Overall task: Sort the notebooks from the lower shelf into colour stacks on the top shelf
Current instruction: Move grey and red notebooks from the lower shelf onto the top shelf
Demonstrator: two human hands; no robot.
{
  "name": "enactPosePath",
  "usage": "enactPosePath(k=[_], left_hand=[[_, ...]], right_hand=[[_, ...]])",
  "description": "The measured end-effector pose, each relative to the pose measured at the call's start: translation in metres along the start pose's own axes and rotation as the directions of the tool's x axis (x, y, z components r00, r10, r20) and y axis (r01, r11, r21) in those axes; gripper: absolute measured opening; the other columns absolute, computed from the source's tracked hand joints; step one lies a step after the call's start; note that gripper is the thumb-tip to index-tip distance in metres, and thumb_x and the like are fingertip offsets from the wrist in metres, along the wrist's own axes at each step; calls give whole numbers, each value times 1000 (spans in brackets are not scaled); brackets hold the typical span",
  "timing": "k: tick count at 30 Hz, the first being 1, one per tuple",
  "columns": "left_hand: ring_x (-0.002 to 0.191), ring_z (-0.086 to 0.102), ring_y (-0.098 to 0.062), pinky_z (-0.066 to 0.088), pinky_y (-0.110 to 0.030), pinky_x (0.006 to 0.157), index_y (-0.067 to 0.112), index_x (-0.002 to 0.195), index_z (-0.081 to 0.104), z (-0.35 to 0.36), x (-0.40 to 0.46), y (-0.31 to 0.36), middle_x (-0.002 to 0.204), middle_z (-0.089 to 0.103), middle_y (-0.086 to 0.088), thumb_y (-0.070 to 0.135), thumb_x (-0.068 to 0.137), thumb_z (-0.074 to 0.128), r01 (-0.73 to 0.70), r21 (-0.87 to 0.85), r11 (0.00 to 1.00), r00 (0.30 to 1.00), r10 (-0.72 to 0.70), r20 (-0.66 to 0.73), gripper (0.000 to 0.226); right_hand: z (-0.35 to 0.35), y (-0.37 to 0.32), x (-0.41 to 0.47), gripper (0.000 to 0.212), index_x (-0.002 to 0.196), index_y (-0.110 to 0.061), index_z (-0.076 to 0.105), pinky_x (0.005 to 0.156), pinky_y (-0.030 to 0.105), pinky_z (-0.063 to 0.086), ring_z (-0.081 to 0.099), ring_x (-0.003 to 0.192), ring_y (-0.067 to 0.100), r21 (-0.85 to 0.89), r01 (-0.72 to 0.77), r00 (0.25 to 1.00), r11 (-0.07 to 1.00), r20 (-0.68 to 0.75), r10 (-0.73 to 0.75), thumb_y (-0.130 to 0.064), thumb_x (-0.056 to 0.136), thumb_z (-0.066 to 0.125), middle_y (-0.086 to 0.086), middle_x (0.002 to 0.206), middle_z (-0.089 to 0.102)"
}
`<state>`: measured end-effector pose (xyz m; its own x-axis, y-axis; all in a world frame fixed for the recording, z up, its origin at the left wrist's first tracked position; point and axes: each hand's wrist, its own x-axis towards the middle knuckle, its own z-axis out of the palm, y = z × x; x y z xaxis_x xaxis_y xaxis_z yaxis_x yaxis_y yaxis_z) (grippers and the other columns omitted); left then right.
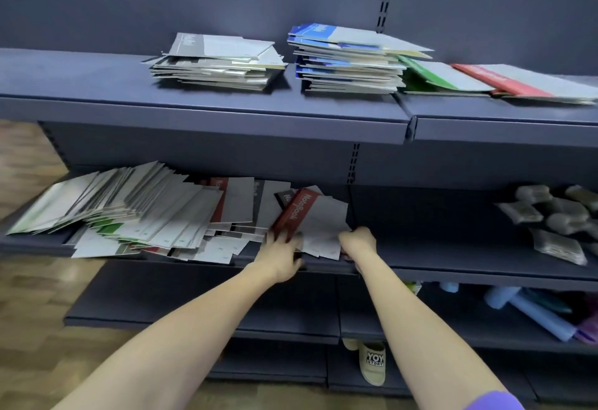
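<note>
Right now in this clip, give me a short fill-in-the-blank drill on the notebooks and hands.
1. Both hands, left hand and right hand, reach to the ____ shelf.
2. The notebook by the left hand has a ____ spine.
3. On the top shelf, the tallest stack is mainly ____.
4. The grey stack lies ____ of it.

Missing: lower; red; blue; left

Red-spined notebook (299,213), tilted, lower shelf (453,264)

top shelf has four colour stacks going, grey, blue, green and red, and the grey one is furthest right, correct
Not quite. In the head view the grey stack is furthest left on the top shelf; the red stack is furthest right. Blue stack and green stack sit between them.
</note>
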<state>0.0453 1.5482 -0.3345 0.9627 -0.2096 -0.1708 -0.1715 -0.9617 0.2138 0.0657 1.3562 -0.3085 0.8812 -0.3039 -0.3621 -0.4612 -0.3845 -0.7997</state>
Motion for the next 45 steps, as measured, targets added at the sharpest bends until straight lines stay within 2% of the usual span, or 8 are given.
enactPosePath(k=[5,10,14,21,25,31,34,45], left_hand=[[137,28,-38,38,-47,107,30,128,48,-1,-14,19,150,39,-2,38,92,60,-78,23,997,997,78,-13,39],[134,29,-37,34,-46,106,32,139,42,0,-21,37,151,38,-4,34,93,56,-69,127,989,997,71,-5,49],[140,23,-37,28,-48,111,32,154,21,4,-30,36,156,29,-6,32,94,55,-31,187,982,999,33,-10,69],[144,14,-35,27,-49,115,34,157,6,14,-44,34,162,12,-4,31,93,58,1,160,987,1000,-3,13,82],[143,15,-37,13,-53,121,35,156,7,16,-47,32,160,17,-4,30,91,57,13,211,977,1000,-9,-23,82],[143,17,-35,21,-47,118,35,156,7,13,-51,23,162,17,-3,26,91,58,-12,171,985,999,17,-28,84],[138,24,-35,28,-47,113,33,157,6,12,-55,19,161,18,-5,23,91,58,-42,200,979,998,52,-45,84],[126,39,-25,36,-43,104,24,132,57,-1,-57,-27,137,51,0,30,99,43,-154,32,988,967,157,-201,37]], right_hand=[[-1,2,-2,10,100,-9,57,51,25,40,51,68,19,116,-58,992,992,117,44,-13,91,57,5,79,56],[4,0,6,33,108,-8,60,91,41,55,60,105,31,36,-49,990,998,132,44,-21,78,65,11,108,64],[5,-10,-7,21,104,-7,61,69,30,48,61,89,26,177,-56,991,983,132,33,-14,85,60,10,99,65],[8,-7,-11,46,127,-2,53,74,33,49,61,100,29,347,-131,985,929,149,83,-18,85,66,14,116,64],[5,0,-14,30,114,0,61,56,29,42,52,68,19,354,-164,977,921,185,103,-16,88,65,7,84,58],[14,-12,-14,32,120,-6,58,88,38,55,62,102,27,316,-168,964,934,250,89,-8,89,67,9,109,64],[23,-13,-13,37,127,-8,56,82,36,54,62,96,25,314,-95,979,945,204,31,-6,91,62,6,105,64],[20,20,-36,24,111,-5,55,61,28,46,56,78,24,329,-167,985,929,17,171,-14,90,58,9,95,59]])
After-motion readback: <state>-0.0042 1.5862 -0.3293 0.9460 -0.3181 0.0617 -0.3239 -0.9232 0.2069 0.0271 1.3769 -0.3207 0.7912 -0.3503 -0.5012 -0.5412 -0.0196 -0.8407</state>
